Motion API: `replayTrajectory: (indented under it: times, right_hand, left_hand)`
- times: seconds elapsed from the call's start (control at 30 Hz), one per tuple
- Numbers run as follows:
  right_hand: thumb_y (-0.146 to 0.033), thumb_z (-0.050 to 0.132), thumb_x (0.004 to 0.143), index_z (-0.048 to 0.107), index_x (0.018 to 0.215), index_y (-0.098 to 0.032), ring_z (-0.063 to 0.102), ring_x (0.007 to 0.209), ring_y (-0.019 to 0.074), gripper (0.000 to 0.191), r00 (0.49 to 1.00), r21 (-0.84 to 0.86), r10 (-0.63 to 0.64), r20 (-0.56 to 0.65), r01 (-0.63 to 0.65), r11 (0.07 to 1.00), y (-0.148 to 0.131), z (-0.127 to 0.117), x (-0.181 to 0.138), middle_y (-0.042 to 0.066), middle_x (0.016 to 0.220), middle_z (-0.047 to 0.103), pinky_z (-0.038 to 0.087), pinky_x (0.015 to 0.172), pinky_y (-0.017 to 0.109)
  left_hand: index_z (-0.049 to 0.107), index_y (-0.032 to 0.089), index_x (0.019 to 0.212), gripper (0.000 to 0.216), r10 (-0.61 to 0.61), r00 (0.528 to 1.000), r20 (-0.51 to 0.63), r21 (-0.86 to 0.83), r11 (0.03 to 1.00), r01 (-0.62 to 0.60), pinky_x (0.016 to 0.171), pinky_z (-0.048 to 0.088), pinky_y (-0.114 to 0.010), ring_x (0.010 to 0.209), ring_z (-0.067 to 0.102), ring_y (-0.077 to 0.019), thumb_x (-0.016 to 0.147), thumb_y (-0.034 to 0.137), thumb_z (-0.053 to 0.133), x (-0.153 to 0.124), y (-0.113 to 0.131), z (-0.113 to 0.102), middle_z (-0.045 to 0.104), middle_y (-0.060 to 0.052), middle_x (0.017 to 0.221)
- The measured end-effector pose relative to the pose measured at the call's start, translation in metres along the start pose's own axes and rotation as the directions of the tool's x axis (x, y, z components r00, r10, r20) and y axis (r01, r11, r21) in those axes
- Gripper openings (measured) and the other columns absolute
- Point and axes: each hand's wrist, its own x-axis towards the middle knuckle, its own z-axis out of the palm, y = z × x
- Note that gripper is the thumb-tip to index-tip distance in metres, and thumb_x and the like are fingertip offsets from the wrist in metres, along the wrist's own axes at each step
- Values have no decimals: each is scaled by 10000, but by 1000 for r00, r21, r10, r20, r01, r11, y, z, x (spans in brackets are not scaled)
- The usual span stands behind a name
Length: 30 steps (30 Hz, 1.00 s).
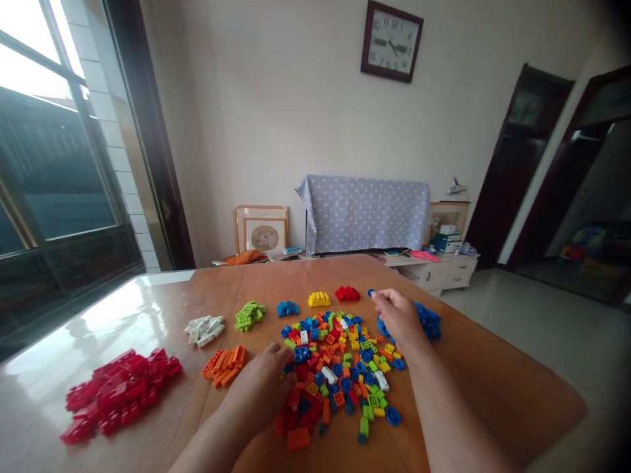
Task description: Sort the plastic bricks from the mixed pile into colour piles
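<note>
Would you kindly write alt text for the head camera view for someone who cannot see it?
A person's left hand reaches over the edge of a mixed heap of toy bricks on a brown table, while the right hand holds a blue piece. Single-colour piles lie beyond and beside the heap, the largest a red pile at left.

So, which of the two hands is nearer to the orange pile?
The left hand: it is just right of the orange pile; the right hand is farther off, past most of the mixed bricks.

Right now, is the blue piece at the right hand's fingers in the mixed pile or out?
Out: the blue piece is at the right hand, apart from the mixed pile.
</note>
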Motion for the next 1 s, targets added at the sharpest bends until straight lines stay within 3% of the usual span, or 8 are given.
replayTrajectory:
  times: [0.1, 0.17, 0.3, 0.43, 0.63, 0.83, 1.0]
  right_hand:
    - [-640, 582, 808, 702, 934, -174, 560, 599, 173, 498, 976, -28, 8, -217, -14, 1000, 10, -22, 21, 33, 710, 686, 423, 567, 265]
    - [-625, 568, 823, 722, 935, -186, 589, 655, 197, 479, 961, -169, -55, -271, 8, 986, 22, -41, 33, 45, 734, 699, 425, 598, 278]
    - [-566, 565, 830, 750, 848, -239, 620, 777, 241, 375, 970, -567, -83, -229, -64, 821, 49, -72, 41, 87, 901, 729, 403, 635, 309]
    - [-542, 494, 873, 774, 931, -270, 610, 890, 288, 395, 984, -743, -50, -169, -94, 662, 71, -78, 34, 125, 1028, 712, 404, 682, 355]
    - [-525, 508, 870, 783, 947, -280, 580, 990, 337, 377, 987, -778, -74, -140, -64, 625, 78, -71, 32, 124, 1082, 707, 401, 758, 425]
    - [-460, 509, 883, 756, 1072, -237, 586, 1001, 321, 383, 990, -734, -70, -125, -45, 677, 78, -69, 32, 148, 1085, 712, 410, 828, 419]
    - [-362, 474, 909, 725, 1059, -224, 592, 1027, 263, 324, 974, -644, -225, -15, 163, 748, 60, -53, 20, 86, 1073, 730, 398, 935, 359]
  left_hand:
    - [660, 253, 1097, 250, -9, 1000, 6, 25, 1000, 8, 810, 474, -285, 950, 645, -215, 893, 301, 524, -1, 0, -2, 613, -73, 1109]
    - [658, 251, 1105, 256, -12, 1000, 1, 44, 999, 12, 803, 474, -286, 960, 643, -222, 895, 303, 522, -1, -1, -2, 612, -78, 1110]
    - [660, 249, 1079, 238, -14, 1000, -3, 65, 998, 15, 797, 467, -286, 949, 641, -223, 894, 308, 523, 1, -2, -1, 616, -76, 1082]
    - [661, 247, 1020, 197, -1, 1000, -5, 64, 998, 1, 780, 460, -286, 923, 637, -219, 892, 316, 529, 3, -4, 3, 619, -72, 1063]
    - [657, 253, 1024, 195, 0, 1000, -19, 64, 998, 2, 785, 455, -289, 934, 633, -222, 891, 325, 534, 3, -4, 5, 620, -69, 1073]
    - [654, 254, 1012, 183, -1, 1000, -7, 70, 998, 1, 777, 449, -293, 916, 634, -220, 891, 323, 535, 4, -5, 6, 622, -62, 1062]
    - [652, 251, 1032, 198, 0, 1000, 5, 79, 997, -1, 774, 448, -282, 925, 632, -213, 906, 328, 520, 3, -2, 3, 617, -67, 1067]
